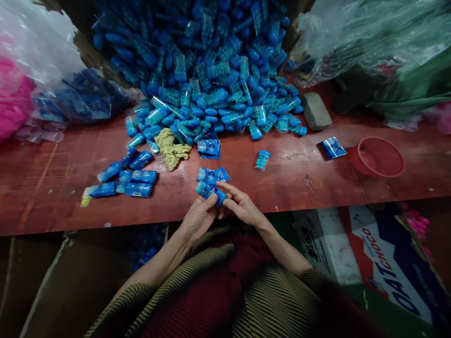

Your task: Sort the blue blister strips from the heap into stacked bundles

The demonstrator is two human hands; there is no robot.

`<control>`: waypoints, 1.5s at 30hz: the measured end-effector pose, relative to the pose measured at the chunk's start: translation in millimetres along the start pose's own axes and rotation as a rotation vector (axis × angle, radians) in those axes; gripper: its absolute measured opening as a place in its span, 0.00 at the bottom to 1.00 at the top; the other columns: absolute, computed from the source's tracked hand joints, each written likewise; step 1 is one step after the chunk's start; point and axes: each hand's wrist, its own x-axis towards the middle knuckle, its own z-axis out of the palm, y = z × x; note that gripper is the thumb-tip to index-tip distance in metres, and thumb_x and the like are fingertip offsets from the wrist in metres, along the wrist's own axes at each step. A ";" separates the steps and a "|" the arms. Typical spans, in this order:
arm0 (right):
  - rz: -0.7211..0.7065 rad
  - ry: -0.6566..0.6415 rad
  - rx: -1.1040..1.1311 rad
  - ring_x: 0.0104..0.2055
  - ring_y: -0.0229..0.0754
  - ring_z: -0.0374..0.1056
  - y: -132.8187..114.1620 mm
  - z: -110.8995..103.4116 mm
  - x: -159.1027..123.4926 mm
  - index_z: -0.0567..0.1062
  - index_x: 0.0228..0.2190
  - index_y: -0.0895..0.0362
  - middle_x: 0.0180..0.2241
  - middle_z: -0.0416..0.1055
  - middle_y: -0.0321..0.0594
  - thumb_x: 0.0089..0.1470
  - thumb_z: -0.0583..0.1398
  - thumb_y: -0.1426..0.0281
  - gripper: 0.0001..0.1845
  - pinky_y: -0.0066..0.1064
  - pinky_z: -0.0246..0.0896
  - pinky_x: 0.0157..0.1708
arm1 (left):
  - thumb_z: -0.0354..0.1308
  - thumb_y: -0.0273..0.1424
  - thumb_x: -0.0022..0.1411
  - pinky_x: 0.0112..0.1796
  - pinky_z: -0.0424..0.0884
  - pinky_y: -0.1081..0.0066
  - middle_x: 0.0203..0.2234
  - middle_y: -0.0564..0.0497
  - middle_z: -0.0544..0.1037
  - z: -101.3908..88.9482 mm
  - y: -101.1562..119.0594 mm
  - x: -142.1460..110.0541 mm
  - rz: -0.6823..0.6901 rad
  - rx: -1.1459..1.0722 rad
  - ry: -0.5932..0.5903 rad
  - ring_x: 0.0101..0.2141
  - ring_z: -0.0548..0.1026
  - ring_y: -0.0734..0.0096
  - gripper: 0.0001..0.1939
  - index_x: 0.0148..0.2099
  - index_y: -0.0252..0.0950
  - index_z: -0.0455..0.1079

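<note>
My left hand (pixel 199 215) and my right hand (pixel 240 204) meet at the near edge of a red-brown table (pixel 282 183). Both are closed on a small blue capsule toy in a clear packet (pixel 211 188), which has a blue printed card at its top. A huge heap of similar blue capsules (pixel 218 65) fills the far middle of the table. At the left lies a short row of packed blue packets (pixel 130 180). A single capsule (pixel 262 159) stands alone beyond my right hand.
A crumpled yellow cloth (pixel 172 148) lies near the heap. A red mesh basket (pixel 377 157), a grey stone (pixel 316 111) and a blue card stack (pixel 332 147) sit at the right. Plastic bags (pixel 369 37) line the back. A cardboard box (pixel 380 263) stands below the table.
</note>
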 end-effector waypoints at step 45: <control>-0.017 0.116 -0.089 0.16 0.31 0.63 8.5 7.2 0.4 0.65 0.56 0.53 0.15 0.63 0.24 0.54 0.58 0.64 0.27 0.23 0.63 0.22 | 0.65 0.44 0.48 0.22 0.65 0.73 0.20 0.50 0.74 4.0 -7.2 -5.0 0.011 0.048 0.042 0.21 0.68 0.75 0.19 0.30 0.30 0.74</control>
